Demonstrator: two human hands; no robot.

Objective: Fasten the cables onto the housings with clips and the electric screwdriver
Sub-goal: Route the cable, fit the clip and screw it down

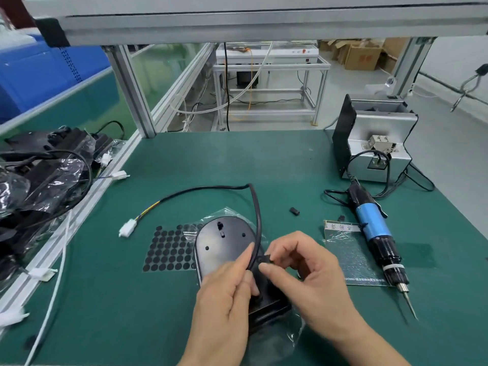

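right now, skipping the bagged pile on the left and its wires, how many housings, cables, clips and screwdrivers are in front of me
housing: 1
cable: 1
clips: 3 (one in the right hand, two loose)
electric screwdriver: 1
total: 6

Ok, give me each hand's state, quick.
Left hand: closed, pinching the cable.
Right hand: closed, pinching a clip.

Bright, even overhead light, soft shadows, glare on plastic wrap (31, 180), wide-angle bending at edges, slight softness.
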